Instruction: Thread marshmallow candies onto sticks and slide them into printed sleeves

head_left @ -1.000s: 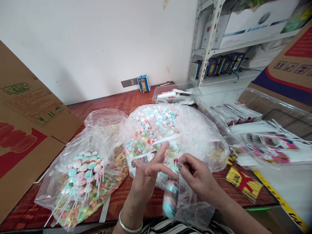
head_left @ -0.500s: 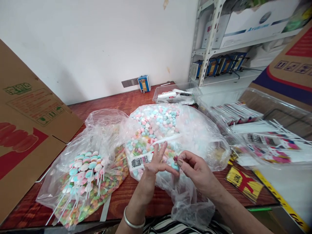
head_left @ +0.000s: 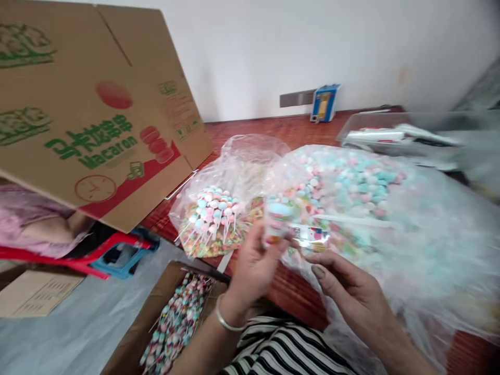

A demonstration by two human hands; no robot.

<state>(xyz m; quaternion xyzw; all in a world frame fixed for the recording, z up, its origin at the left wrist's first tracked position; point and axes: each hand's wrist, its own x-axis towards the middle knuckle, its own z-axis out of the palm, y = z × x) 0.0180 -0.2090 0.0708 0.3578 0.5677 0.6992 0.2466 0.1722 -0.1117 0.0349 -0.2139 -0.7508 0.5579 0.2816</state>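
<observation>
My left hand [head_left: 255,265] is closed around a small candy packet [head_left: 279,216], clear with pale blue and pink inside. Motion blurs the packet's details. To the right, my right hand [head_left: 347,291] is apart from it, thumb and forefinger loosely curled with nothing visible between them. Beyond the hands, a printed wrapper [head_left: 310,237] and a white stick [head_left: 351,221] lie on a large clear bag [head_left: 422,250] of pastel candies. Left of that, pastel lollipops [head_left: 216,205] rest on another clear bag [head_left: 244,172] over coloured ring-shaped pieces.
A large cardboard carton [head_left: 128,114] stands at the left. Below the table edge, an open box [head_left: 128,338] holds many stick candies [head_left: 175,323]. A clear tray [head_left: 363,122] and a blue device [head_left: 325,104] are at the back. Another person's arm [head_left: 50,234] shows beneath the carton.
The view has swung left, bringing the carton and the box of candies into sight. My left hand has gone from spread fingers to gripping the packet; my right hand has moved away from it.
</observation>
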